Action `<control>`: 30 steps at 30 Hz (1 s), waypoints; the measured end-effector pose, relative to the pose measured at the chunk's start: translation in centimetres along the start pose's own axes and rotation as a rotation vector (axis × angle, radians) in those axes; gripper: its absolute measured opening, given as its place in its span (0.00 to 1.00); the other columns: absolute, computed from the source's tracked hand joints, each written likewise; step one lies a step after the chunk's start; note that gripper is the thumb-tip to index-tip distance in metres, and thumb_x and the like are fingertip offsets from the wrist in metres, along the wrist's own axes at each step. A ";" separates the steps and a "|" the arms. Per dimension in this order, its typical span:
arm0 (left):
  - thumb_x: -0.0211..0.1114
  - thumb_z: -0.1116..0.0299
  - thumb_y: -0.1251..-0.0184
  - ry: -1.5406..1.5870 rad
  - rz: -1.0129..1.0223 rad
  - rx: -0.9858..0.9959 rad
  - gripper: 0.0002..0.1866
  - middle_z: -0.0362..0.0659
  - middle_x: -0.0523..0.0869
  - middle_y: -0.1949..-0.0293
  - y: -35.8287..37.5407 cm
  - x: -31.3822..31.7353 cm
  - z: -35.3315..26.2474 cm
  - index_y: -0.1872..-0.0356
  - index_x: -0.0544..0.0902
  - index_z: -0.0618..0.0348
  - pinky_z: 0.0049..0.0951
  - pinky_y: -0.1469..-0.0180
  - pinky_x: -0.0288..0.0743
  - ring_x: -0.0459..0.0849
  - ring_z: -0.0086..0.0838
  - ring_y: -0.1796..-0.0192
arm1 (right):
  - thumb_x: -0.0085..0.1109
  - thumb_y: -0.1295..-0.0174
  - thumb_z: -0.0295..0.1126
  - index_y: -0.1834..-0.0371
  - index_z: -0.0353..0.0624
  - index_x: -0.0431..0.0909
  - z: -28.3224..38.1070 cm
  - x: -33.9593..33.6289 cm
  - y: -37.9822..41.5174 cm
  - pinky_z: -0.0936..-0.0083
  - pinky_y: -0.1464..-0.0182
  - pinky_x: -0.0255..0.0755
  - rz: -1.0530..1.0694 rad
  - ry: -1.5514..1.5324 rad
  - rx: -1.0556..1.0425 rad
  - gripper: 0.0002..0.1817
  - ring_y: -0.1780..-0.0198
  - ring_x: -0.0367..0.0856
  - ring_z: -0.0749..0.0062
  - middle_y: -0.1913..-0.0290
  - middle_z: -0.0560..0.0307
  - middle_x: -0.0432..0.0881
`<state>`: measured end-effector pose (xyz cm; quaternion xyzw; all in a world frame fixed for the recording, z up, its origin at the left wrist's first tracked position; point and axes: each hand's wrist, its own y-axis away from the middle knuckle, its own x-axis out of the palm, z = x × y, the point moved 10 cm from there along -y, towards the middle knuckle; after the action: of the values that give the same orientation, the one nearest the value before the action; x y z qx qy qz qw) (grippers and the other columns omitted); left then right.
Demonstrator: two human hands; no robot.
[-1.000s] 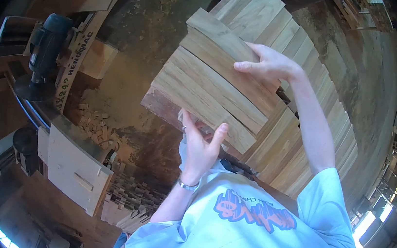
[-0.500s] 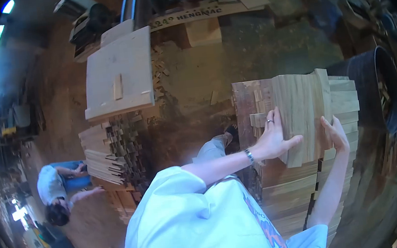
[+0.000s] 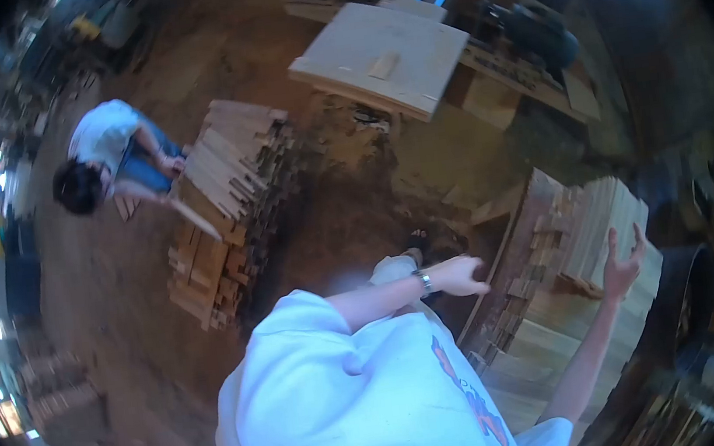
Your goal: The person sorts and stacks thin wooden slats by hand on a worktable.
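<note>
My right hand (image 3: pixel 623 267) is raised with fingers spread at the right side of a stack of wooden boards (image 3: pixel 594 218), overlapping it in this view. To the left of that stack is my left hand (image 3: pixel 458 276), with a metal-banded watch (image 3: pixel 424 281) on the wrist. Its fingers are loosely bent, partly apart, and nothing shows in them. Uneven board ends (image 3: pixel 544 241) face my left hand along the stack's side. Pale long faces of the lower boards (image 3: pixel 534 348) show between my arms.
Another person (image 3: pixel 115 149) bends over a second pile of wood strips (image 3: pixel 223 163) on the left, a hand by a pale strip (image 3: pixel 196 219). A light-topped table (image 3: pixel 390 52) and machinery (image 3: pixel 533 31) stand ahead. A dark round bin (image 3: pixel 690 282) is at the right.
My view has turned left. Both hands have come off the top boards: the left has drawn back to the left, and the right has opened wider. The other person's arm now meets a strip.
</note>
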<state>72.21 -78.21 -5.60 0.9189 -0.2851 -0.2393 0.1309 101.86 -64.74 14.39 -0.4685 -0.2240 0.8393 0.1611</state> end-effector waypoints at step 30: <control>0.76 0.51 0.42 0.228 -1.426 -0.625 0.40 0.63 0.80 0.39 52.1 -32.3 33.3 0.35 0.75 0.68 0.44 0.32 0.74 0.79 0.55 0.37 | 0.75 0.40 0.42 0.39 0.40 0.80 66.6 43.8 30.0 0.68 0.41 0.76 1.688 -0.596 -0.577 0.29 0.46 0.85 0.68 0.48 0.54 0.88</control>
<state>7.65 -104.59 -2.53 0.8195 0.4690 -0.2390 0.2264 20.61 -84.15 -2.05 -0.2635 -0.0418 0.6760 -0.6869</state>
